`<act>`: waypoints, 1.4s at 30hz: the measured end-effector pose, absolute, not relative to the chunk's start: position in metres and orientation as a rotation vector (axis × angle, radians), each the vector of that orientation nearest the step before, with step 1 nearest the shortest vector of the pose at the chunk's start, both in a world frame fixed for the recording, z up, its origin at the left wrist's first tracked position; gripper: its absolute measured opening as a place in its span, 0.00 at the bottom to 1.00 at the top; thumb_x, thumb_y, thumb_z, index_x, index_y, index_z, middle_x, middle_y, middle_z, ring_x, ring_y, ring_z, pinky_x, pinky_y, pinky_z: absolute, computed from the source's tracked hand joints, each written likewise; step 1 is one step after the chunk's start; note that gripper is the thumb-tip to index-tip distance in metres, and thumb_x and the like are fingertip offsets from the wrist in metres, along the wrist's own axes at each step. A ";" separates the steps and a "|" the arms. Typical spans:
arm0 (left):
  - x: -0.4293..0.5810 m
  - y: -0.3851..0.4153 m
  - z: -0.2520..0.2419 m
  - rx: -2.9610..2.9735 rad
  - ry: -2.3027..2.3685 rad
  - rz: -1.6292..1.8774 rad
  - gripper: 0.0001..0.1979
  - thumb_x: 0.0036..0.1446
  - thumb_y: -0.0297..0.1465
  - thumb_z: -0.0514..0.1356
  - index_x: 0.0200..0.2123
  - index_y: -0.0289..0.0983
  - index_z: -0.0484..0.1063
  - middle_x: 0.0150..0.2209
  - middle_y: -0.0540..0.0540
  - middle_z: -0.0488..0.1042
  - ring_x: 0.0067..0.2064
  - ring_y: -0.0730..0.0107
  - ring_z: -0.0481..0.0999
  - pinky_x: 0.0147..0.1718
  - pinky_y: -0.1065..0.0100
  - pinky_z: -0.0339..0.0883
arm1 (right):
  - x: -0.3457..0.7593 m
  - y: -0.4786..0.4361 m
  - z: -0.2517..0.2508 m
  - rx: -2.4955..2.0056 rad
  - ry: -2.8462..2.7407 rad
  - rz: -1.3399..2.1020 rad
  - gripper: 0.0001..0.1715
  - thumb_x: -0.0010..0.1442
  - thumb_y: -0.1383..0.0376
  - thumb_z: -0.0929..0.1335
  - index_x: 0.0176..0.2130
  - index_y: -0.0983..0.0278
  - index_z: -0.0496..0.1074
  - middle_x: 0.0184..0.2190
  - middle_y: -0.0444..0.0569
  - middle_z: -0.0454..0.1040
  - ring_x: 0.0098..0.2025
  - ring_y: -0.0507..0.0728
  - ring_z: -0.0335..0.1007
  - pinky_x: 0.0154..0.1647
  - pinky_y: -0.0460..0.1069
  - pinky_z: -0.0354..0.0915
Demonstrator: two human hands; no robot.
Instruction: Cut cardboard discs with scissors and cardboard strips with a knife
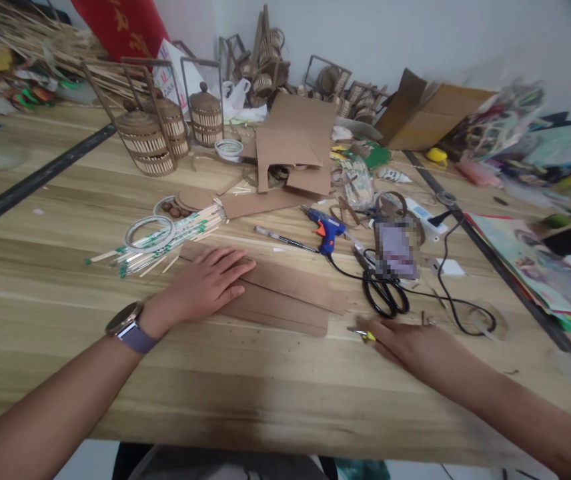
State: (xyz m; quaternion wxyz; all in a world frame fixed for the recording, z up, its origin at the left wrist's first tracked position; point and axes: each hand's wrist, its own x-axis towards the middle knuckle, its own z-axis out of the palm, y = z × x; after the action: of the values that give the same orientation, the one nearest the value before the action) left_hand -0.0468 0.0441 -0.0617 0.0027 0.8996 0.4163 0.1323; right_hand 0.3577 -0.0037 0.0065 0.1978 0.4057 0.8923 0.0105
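Right grip (pixel 405 343): fingers curled round a small yellow-handled cutter (pixel 368 335), metal end pointing left; we can't make out the fingertips under the hand. Left grip (pixel 210 283): flat, fingers a little spread, palm down, pressing on the cardboard strips (pixel 290 283), nothing pinched as far as we see. We log two strips, one overlapping the other, lying on the wooden surface (pixel 175 400) between the two hands; the cutter is just beside their right end, apart from them. We note a watch (pixel 125 321) on the left wrist.

Near the right hand, we have black-handled scissors (pixel 385 297) and a dark cable (pixel 445 267). Beyond the strips, we tag a blue glue gun (pixel 328 230) and a pen (pixel 285 239), its end near the gun. Left of those, we get white rings (pixel 150 232) on bagged sticks (pixel 193 228), brown beads (pixel 170 210) beside. Farther back, we mark bent cardboard (pixel 293 133) and three handled lanterns (pixel 140 143), upright, at left.
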 end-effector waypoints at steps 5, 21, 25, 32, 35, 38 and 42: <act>-0.044 0.044 -0.062 2.810 1.322 0.410 0.28 0.72 0.46 0.42 0.66 0.41 0.62 0.66 0.40 0.65 0.66 0.50 0.60 0.65 0.45 0.51 | 0.348 -0.013 0.007 1.251 2.558 -0.030 0.09 0.70 0.64 0.61 0.40 0.62 0.69 0.32 0.49 0.81 0.28 0.58 0.79 0.23 0.46 0.59; -0.042 0.042 -0.052 2.763 1.291 0.431 0.24 0.72 0.41 0.47 0.66 0.39 0.63 0.66 0.39 0.65 0.67 0.52 0.60 0.65 0.46 0.52 | 0.181 0.016 0.024 1.050 2.590 0.025 0.15 0.71 0.62 0.65 0.54 0.63 0.70 0.34 0.53 0.82 0.32 0.61 0.81 0.23 0.47 0.58; -0.041 0.042 -0.053 2.773 1.309 0.429 0.24 0.72 0.41 0.47 0.66 0.40 0.63 0.67 0.39 0.64 0.67 0.52 0.60 0.65 0.47 0.51 | 0.181 0.015 0.021 1.078 2.573 0.071 0.14 0.71 0.62 0.64 0.52 0.64 0.72 0.30 0.54 0.82 0.28 0.61 0.80 0.23 0.47 0.59; -0.040 0.041 -0.052 2.819 1.311 0.401 0.24 0.72 0.40 0.46 0.66 0.38 0.63 0.66 0.38 0.64 0.66 0.49 0.61 0.64 0.46 0.53 | 0.177 0.015 0.025 1.079 2.559 0.039 0.18 0.71 0.65 0.63 0.58 0.63 0.69 0.32 0.54 0.83 0.30 0.61 0.81 0.23 0.46 0.60; -0.039 0.041 -0.052 2.821 1.321 0.402 0.24 0.72 0.39 0.47 0.66 0.39 0.62 0.66 0.38 0.65 0.66 0.50 0.60 0.65 0.47 0.52 | 0.173 0.017 0.030 1.077 2.548 0.025 0.18 0.70 0.64 0.64 0.58 0.62 0.70 0.32 0.54 0.83 0.31 0.63 0.82 0.23 0.46 0.62; -0.039 0.041 -0.053 2.804 1.326 0.422 0.24 0.72 0.40 0.47 0.66 0.39 0.62 0.66 0.38 0.65 0.66 0.50 0.60 0.65 0.47 0.52 | 0.172 0.019 0.034 1.070 2.534 0.003 0.18 0.70 0.63 0.64 0.57 0.62 0.71 0.32 0.54 0.83 0.32 0.63 0.82 0.23 0.46 0.63; -0.040 0.041 -0.053 2.800 1.319 0.432 0.24 0.72 0.40 0.47 0.66 0.39 0.62 0.66 0.39 0.65 0.66 0.51 0.60 0.65 0.48 0.52 | 0.174 0.022 0.033 1.092 2.500 -0.054 0.18 0.71 0.60 0.64 0.57 0.61 0.70 0.34 0.53 0.84 0.33 0.64 0.83 0.26 0.48 0.66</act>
State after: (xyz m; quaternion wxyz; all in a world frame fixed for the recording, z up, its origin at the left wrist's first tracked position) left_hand -0.0397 0.0407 -0.0531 0.0084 0.8959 0.4220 0.1382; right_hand 0.1743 0.0217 0.0331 0.2050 0.3916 0.8968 -0.0195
